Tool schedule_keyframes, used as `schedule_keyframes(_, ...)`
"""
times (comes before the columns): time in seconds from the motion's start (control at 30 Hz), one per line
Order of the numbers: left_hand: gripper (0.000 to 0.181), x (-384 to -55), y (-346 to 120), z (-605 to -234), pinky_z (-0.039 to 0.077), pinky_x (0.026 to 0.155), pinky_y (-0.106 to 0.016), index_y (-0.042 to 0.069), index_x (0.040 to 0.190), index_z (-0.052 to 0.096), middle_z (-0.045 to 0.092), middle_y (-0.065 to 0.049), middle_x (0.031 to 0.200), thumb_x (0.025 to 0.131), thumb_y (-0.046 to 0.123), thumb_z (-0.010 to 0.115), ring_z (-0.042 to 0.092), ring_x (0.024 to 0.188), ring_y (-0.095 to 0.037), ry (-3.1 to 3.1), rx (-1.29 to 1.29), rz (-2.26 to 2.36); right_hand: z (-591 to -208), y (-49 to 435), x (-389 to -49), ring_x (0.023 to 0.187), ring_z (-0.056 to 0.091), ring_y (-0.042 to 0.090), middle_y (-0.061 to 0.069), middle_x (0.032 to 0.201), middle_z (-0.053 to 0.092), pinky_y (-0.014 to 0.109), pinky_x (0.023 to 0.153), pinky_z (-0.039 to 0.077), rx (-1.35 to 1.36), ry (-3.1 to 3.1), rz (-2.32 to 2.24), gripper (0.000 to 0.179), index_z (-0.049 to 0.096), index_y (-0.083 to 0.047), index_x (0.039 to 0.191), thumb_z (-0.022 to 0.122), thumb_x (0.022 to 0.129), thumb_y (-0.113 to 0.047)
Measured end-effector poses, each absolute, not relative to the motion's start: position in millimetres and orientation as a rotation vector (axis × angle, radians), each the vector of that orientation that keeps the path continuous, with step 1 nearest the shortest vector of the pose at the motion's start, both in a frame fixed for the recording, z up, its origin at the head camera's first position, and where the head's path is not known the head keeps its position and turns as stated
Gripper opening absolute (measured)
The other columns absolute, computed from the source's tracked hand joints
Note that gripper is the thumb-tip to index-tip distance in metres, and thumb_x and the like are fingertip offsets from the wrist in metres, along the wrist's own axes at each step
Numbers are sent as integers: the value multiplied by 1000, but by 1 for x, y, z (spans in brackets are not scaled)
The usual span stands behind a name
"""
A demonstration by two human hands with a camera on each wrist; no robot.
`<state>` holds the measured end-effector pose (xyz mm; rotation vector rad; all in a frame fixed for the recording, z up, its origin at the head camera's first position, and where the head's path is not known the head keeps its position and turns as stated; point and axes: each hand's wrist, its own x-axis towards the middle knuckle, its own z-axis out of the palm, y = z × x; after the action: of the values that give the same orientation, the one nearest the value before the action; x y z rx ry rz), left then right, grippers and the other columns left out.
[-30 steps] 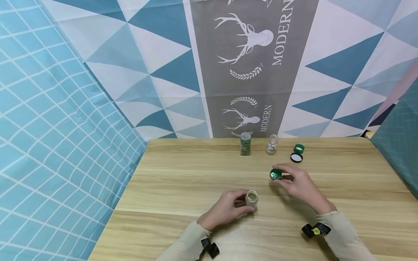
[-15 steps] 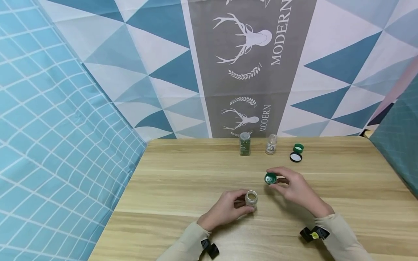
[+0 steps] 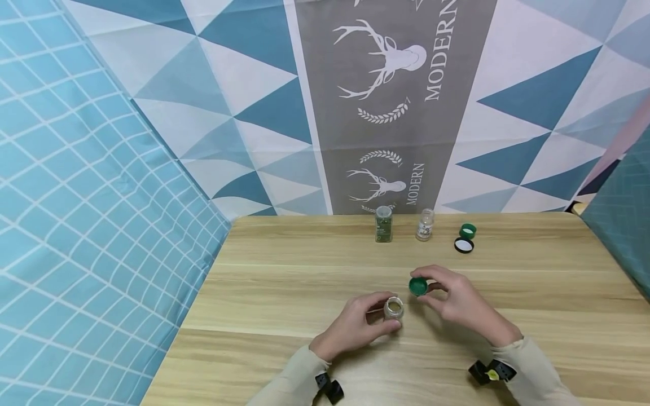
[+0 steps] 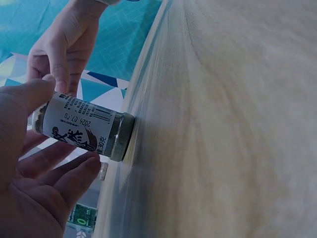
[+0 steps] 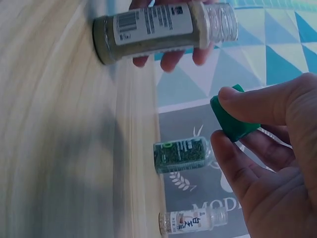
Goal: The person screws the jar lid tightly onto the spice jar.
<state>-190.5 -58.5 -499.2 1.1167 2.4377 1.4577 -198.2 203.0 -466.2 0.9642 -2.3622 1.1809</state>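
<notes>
My left hand (image 3: 350,324) grips a glass spice jar (image 3: 394,311) that stands upright on the table, its mouth uncapped. In the left wrist view the jar (image 4: 81,124) has a white printed label, and the right wrist view shows brownish powder filling the jar (image 5: 198,22) nearly to its neck. A green cap (image 3: 418,286) is pinched between thumb and fingers of my right hand (image 3: 459,299), above the table and just to the upper right of the jar's mouth. The right wrist view has the cap (image 5: 233,116) side-on, apart from the jar.
At the table's back edge stand a jar of green flakes (image 3: 383,225) and a smaller uncapped glass jar (image 3: 424,226) with a white label. To their right lie a green lid (image 3: 468,230) and a black-rimmed lid (image 3: 464,245). Patterned cloth (image 3: 264,113) hangs behind.
My right hand has brought the green cap left and nearer to the jar, and the cap has turned so its pale spots no longer show. The left hand and jar stay nearly in place.
</notes>
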Motion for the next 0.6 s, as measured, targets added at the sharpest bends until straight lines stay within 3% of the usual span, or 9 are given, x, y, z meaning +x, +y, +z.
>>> schedule_keyframes(0.23, 45, -190, -58, -499, 55, 96, -16, 7, 137, 62, 73, -2, 124, 99, 30, 71, 67, 113, -2, 2482, 1152, 1431, -464, 198, -192, 100, 70, 12, 9, 116, 72, 24, 78, 63, 1014, -2365, 1181, 60, 69, -6, 120, 84, 68, 20)
schedule_keyframes(0.6, 46, -189, -59, -497, 54, 98, -16, 10, 140, 60, 72, -4, 129, 100, 30, 69, 67, 116, -6, 2454, 1148, 1436, -462, 190, -186, 98, 70, 14, 7, 117, 72, 23, 77, 62, 1073, -2382, 1187, 62, 70, -11, 122, 83, 70, 19)
